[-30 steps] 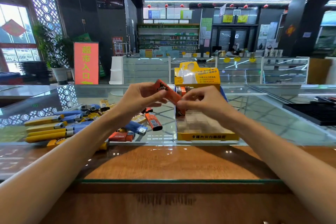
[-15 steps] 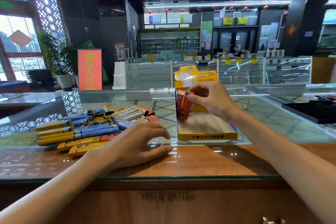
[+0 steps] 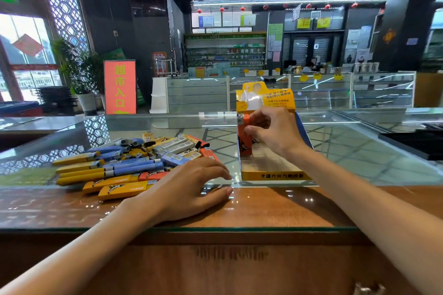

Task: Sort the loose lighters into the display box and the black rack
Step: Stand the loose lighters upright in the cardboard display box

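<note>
One orange lighter upright in display box, right hand pinching it; left hand relaxed, empty.

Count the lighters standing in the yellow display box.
1 visible: an orange lighter upright at the display box's left side, pinched by the right hand. More may be hidden behind that hand.

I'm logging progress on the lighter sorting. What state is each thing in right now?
Display box: open, mostly unfilled.
Orange lighter: upright in the box's back left corner.
Loose lighters: lying piled on the glass counter.
Black rack: far right, contents unclear.
Left hand: relaxed, resting on the counter, empty.
Right hand: pinching the orange lighter.
</note>
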`<action>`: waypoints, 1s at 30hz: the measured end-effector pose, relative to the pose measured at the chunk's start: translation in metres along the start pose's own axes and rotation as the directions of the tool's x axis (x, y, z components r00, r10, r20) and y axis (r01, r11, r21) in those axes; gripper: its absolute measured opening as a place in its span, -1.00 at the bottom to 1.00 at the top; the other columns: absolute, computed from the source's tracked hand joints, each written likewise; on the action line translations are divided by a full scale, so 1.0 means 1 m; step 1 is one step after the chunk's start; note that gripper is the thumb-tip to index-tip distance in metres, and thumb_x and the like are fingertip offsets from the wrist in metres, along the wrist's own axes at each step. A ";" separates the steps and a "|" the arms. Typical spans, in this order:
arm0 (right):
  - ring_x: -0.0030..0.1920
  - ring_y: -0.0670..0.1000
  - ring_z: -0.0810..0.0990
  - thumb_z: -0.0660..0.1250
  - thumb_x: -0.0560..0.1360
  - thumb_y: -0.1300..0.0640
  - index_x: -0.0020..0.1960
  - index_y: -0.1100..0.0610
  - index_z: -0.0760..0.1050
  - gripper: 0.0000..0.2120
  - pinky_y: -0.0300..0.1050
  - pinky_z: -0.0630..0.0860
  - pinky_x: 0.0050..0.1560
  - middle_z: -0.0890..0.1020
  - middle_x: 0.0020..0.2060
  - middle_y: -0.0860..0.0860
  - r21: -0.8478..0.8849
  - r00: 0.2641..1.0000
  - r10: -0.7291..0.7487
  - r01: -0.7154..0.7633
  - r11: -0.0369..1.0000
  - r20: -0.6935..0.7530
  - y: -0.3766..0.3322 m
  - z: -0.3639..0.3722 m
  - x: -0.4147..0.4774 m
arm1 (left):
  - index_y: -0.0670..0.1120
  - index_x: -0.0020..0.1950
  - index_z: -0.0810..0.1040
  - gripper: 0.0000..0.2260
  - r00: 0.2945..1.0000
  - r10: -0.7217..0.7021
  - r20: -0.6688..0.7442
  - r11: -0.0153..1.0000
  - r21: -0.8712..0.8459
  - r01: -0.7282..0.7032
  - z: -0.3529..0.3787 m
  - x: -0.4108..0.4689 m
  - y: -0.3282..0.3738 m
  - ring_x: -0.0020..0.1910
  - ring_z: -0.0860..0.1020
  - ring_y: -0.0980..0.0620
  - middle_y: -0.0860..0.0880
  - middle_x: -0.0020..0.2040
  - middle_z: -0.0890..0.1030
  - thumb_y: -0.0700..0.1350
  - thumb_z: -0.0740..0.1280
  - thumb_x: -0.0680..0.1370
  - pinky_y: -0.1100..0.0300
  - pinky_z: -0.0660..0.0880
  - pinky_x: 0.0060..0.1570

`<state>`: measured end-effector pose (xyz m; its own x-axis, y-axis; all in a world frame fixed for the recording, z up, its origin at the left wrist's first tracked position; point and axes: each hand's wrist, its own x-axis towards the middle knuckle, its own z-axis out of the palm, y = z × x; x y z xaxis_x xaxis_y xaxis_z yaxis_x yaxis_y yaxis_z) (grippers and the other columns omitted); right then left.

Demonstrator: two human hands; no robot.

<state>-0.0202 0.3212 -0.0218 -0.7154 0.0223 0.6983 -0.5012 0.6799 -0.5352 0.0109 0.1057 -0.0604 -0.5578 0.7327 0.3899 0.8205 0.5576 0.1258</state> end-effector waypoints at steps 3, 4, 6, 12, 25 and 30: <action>-0.13 -0.06 0.59 0.48 0.35 0.20 -0.02 0.18 0.59 -0.78 -0.30 0.52 -0.09 0.65 -0.11 0.05 -0.033 1.000 0.013 -0.013 0.999 0.011 0.005 0.002 -0.003 | 0.06 0.24 0.53 -0.60 1.000 -0.002 -0.003 1.000 0.007 0.002 0.000 0.000 0.000 0.19 0.42 0.27 0.15 0.21 0.52 0.22 0.15 0.54 0.22 0.42 0.20; -0.13 -0.06 0.59 0.48 0.35 0.19 -0.02 0.17 0.59 -0.79 -0.29 0.52 -0.10 0.65 -0.11 0.05 -0.055 1.000 0.012 -0.011 0.998 0.022 0.006 0.002 -0.003 | 0.06 0.24 0.53 -0.62 1.000 -0.004 -0.006 1.000 0.010 0.004 0.001 0.000 0.000 0.20 0.42 0.27 0.15 0.22 0.52 0.21 0.16 0.55 0.21 0.42 0.20; -0.15 -0.07 0.58 0.48 0.35 0.18 -0.03 0.17 0.58 -0.79 -0.34 0.50 -0.14 0.65 -0.11 0.06 -0.070 0.999 0.021 -0.018 0.997 0.036 0.008 0.001 -0.003 | 0.05 0.24 0.54 -0.63 1.000 0.000 -0.012 1.000 0.024 0.000 0.000 0.000 0.001 0.20 0.43 0.24 0.13 0.22 0.52 0.19 0.16 0.55 0.20 0.43 0.20; -0.16 -0.07 0.57 0.43 0.41 0.11 0.01 0.18 0.57 -0.78 -0.33 0.49 -0.16 0.64 -0.12 0.05 -0.126 0.998 0.022 -0.016 0.992 0.051 -0.002 -0.008 -0.014 | 0.04 0.21 0.55 -0.71 0.999 0.039 -0.002 0.995 0.096 -0.039 -0.009 -0.003 0.004 0.16 0.48 0.22 0.10 0.21 0.55 0.10 0.20 0.58 0.24 0.47 0.14; -0.01 -0.22 0.53 0.32 0.40 -0.18 -0.02 -0.13 0.58 -0.78 -0.33 0.47 -0.06 0.54 -0.07 -0.23 -0.023 0.798 -0.191 0.248 0.968 0.572 -0.022 -0.057 -0.095 | 0.05 0.21 0.56 -0.68 0.937 -0.290 0.194 0.957 0.039 0.288 -0.058 0.007 -0.059 0.18 0.44 0.03 0.01 0.22 0.50 -0.13 0.42 0.47 0.03 0.41 0.17; 0.01 -0.19 0.54 0.35 0.41 -0.12 -0.01 -0.09 0.61 -0.80 -0.26 0.48 -0.03 0.56 -0.05 -0.22 0.017 0.800 -0.194 0.224 0.975 0.567 -0.020 -0.058 -0.094 | -0.13 0.07 0.60 -0.79 0.951 -0.308 0.021 0.951 -0.026 0.308 -0.053 0.009 -0.061 -0.09 0.54 -0.05 -0.07 -0.06 0.62 -0.12 0.43 0.46 0.13 0.45 -0.14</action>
<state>0.0849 0.3484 -0.0491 -0.7517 -0.5297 0.3929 -0.6568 0.6549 -0.3737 -0.0382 0.0578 -0.0162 -0.7857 0.5333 0.3134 0.6115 0.7460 0.2637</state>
